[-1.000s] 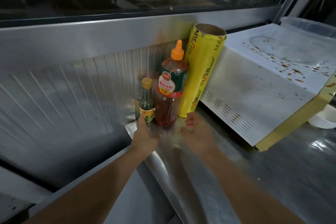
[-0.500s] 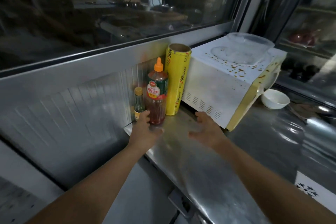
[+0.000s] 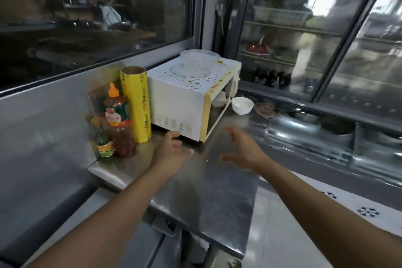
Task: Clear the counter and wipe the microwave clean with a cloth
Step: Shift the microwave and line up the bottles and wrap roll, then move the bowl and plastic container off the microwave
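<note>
A white microwave (image 3: 180, 102) with orange-brown splatter on its top stands on the steel counter (image 3: 202, 185), its door hanging open to the right. Clear plastic containers (image 3: 199, 61) rest on its top. Left of it, against the wall, stand a yellow cling-film roll (image 3: 136, 104), a red sauce bottle (image 3: 119, 122) with an orange cap, and a small green bottle (image 3: 102, 139). My left hand (image 3: 171, 154) hovers open in front of the microwave's near corner. My right hand (image 3: 243, 150) is open too, beside the door. Neither touches anything. No cloth is visible.
A white bowl (image 3: 242, 105) sits on the counter right of the microwave. A glass-door cabinet (image 3: 315, 39) with shelves of dishes fills the right. A window (image 3: 87, 28) runs above the steel backsplash. The counter's front edge drops to a tiled floor (image 3: 282, 235).
My view has pulled back and swung right. My left hand left the small bottle and moved right, toward the microwave. My right hand moved right as well, with its fingers spread.
</note>
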Demonstrator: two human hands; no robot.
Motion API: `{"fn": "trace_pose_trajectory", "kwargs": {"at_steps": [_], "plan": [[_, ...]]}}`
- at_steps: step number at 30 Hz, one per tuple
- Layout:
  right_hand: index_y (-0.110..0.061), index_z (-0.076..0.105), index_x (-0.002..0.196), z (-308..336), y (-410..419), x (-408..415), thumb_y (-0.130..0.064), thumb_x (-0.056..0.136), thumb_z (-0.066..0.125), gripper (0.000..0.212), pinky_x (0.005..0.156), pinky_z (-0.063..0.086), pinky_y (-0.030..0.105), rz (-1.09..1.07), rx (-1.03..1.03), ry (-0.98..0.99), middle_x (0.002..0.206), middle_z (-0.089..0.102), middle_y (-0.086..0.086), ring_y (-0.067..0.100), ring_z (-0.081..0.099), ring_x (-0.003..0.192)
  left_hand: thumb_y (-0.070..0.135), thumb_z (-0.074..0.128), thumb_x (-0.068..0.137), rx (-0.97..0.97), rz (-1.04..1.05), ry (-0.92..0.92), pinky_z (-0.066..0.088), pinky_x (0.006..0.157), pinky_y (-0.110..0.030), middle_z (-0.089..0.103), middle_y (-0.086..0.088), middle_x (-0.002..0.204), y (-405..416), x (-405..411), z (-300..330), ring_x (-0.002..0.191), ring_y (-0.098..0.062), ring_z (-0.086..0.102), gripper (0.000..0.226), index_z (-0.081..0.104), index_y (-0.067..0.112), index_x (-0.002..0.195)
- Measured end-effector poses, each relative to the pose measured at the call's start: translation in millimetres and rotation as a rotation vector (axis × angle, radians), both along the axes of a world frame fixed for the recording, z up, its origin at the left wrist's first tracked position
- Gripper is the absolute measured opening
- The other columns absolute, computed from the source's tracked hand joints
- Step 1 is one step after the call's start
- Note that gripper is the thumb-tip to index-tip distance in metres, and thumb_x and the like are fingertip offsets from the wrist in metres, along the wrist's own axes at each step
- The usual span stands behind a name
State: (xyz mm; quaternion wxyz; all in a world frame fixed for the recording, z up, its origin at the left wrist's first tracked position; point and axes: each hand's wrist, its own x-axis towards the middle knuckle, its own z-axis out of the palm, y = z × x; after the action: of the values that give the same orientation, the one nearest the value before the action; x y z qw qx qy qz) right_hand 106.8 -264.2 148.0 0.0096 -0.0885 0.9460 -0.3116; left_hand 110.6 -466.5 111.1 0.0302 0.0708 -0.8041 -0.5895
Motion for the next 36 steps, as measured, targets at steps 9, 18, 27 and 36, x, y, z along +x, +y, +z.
{"fn": "trace_pose_trajectory", "kwargs": {"at_steps": [9,18,27,36], "plan": [[-0.022,0.030,0.141,-3.6,143.3,9.1,-0.025,0.066,0.083,0.092,0.092,0.039,0.024,-0.080,-0.041,0.050,0.140,0.041,0.007,0.020,0.047,0.121,0.021,0.075,0.076,-0.040,-0.110,-0.030,0.047,0.080,-0.028,0.054,-0.002,0.118,132.9,3.4,13.5,0.103,-0.017,0.058,0.060,0.045,0.021,0.128],[-0.032,0.043,0.126,3.0,293.5,0.5,-0.023,0.063,0.084,0.076,0.083,0.040,0.022,0.008,-0.168,0.062,0.125,0.047,-0.005,0.011,0.046,0.110,0.023,0.076,0.076,-0.127,-0.001,-0.034,0.044,0.082,-0.027,0.052,-0.004,0.129,272.3,0.7,23.6,0.105,-0.014,0.055,0.065,0.043,0.019,0.132],[-0.026,0.042,0.128,5.7,369.9,-51.4,-0.027,0.060,0.086,0.081,0.084,0.039,0.024,-0.028,-0.204,0.048,0.133,0.047,0.001,0.009,0.042,0.106,0.025,0.074,0.078,-0.191,0.062,-0.051,0.042,0.079,-0.027,0.049,-0.003,0.136,341.5,-48.8,26.5,0.106,-0.013,0.051,0.065,0.042,0.020,0.133],[-0.025,0.041,0.133,-8.5,384.3,-178.2,-0.024,0.061,0.086,0.084,0.080,0.042,0.019,0.056,-0.180,0.013,0.135,0.048,-0.003,0.008,0.046,0.105,0.023,0.077,0.073,-0.171,0.142,-0.037,0.045,0.084,-0.029,0.056,0.003,0.114,356.4,-170.0,7.9,0.098,-0.014,0.054,0.061,0.047,0.020,0.126]]}}
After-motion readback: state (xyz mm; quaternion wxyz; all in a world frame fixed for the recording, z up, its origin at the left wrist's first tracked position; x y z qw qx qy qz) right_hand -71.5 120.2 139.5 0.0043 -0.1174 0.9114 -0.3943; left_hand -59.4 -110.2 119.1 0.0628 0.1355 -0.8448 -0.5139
